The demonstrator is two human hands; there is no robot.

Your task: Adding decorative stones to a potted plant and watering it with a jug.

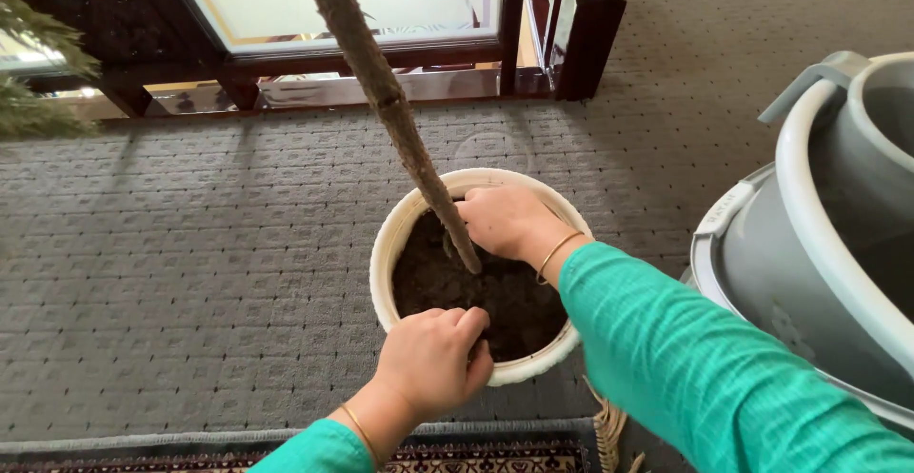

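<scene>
A: Pot (400, 235), cream, round, on grey carpet (190, 245); filled with dark soil (514, 302); one bare woody stem (381, 83) rising from the centre, leaning toward the upper left. Hands?

B: Left hand (433, 359), near rim: fingers curled down, tips pressing into the soil. Right hand (505, 221), far rim: fingers bunched together against the base of the stem, resting on the soil. Neither hand grips anything that I can make out; whether soil is pinched under the fingertips, I cannot tell.

A: Surroundings?

B: Grey plastic tubs (819, 245), nested, at right. Dark wooden frame (381, 54) with frosted panel beyond. Patterned rug edge (476, 456) nearest the person.

A: Step in hand?

B: By my judgement, working the soil around the stem, midway. Next move calls for even pressure all round, with the stem steadied so its lean does not grow.
</scene>
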